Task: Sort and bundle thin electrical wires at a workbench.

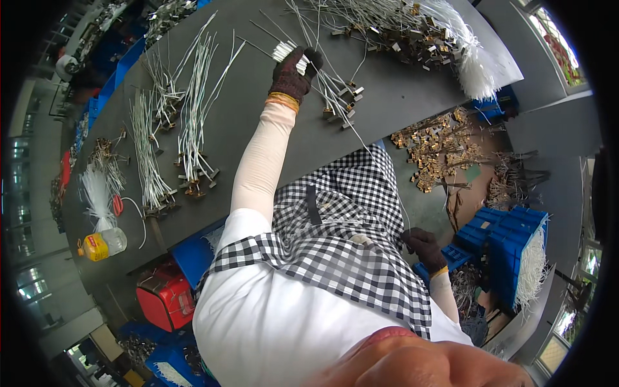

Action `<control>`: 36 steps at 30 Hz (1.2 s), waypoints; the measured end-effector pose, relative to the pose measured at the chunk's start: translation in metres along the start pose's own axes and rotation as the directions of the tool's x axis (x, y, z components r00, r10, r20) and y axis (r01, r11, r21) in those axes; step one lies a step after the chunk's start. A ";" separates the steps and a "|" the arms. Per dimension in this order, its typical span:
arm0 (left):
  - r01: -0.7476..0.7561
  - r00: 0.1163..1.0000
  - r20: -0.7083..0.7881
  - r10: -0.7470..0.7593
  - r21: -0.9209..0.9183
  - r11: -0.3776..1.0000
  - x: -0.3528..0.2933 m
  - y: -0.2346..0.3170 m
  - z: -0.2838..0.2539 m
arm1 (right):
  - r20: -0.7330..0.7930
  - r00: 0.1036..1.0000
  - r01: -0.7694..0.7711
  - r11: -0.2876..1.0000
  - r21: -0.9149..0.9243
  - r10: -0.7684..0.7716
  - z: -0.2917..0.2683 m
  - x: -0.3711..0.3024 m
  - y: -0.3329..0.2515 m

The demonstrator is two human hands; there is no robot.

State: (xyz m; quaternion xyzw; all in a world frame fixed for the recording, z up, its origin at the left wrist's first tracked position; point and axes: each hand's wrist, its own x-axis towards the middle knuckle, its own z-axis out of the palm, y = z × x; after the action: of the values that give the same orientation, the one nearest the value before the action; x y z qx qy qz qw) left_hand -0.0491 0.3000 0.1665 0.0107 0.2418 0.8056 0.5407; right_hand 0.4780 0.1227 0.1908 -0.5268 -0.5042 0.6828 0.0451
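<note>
My left hand point(293, 76), in a dark brown glove, reaches over the grey table and is closed round a bundle of thin wires. Short white tubes point(284, 51) stick out of its grip. Nearby, wires with small metal pieces point(342, 103) fan out across the table to the right of the hand. One long thin wire point(394, 184) runs from the table edge down to my right hand point(424, 248). That gloved hand hangs low beside the checkered apron point(348, 271), fingers pinched on the wire's end.
More wire bundles point(193, 122) lie on the table's left, near a plastic bottle point(95, 247) with a yellow label. A big pile of wires point(412, 39) covers the far right. Below on the right are brass-coloured parts point(438, 148) and blue crates point(509, 258); a red box point(161, 297) is lower left.
</note>
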 end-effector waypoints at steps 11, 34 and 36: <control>0.049 0.999 -0.003 -0.049 -0.026 0.998 0.004 -0.004 -0.003 | -0.032 0.999 0.018 0.999 0.049 -0.017 0.000 -0.006 0.003; -0.836 0.537 0.835 -0.123 0.506 -0.213 -0.133 -0.030 0.021 | 0.044 0.867 0.457 0.828 0.324 -0.496 0.095 0.186 -0.192; -0.693 0.720 0.693 -0.033 0.721 0.011 -0.130 -0.040 0.006 | 0.055 0.824 0.528 0.798 0.289 -0.565 0.103 0.195 -0.209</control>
State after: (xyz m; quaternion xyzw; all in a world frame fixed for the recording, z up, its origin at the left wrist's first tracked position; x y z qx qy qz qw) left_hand 0.0418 0.2002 0.1876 0.6457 0.5350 0.5023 0.2112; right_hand 0.2150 0.2737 0.2063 -0.2993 -0.5421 0.7357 0.2744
